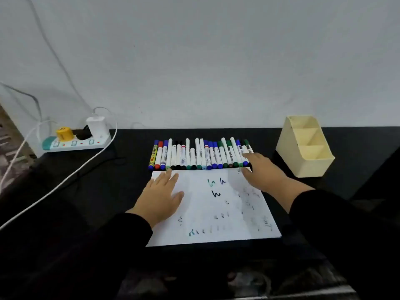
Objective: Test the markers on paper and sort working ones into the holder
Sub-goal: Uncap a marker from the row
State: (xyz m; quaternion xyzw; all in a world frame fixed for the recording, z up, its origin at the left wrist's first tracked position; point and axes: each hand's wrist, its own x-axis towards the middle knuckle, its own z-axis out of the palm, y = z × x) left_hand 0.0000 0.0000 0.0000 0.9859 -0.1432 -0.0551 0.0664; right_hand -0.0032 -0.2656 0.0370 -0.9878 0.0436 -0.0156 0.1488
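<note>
While the left hand (pixel 161 197) lies flat, fingers straight, pinning the paper (pixel 213 210), markers (pixel 200 155) sit rowed just beyond it. Right hand (pixel 263 171), fingers loosely spread, touches the row's right end, presumably selecting. Holder (pixel 304 146): right of paper.

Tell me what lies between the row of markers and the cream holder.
In the head view, only bare black tabletop separates the row of markers from the cream holder; the right hand reaches the row's right end.
</note>
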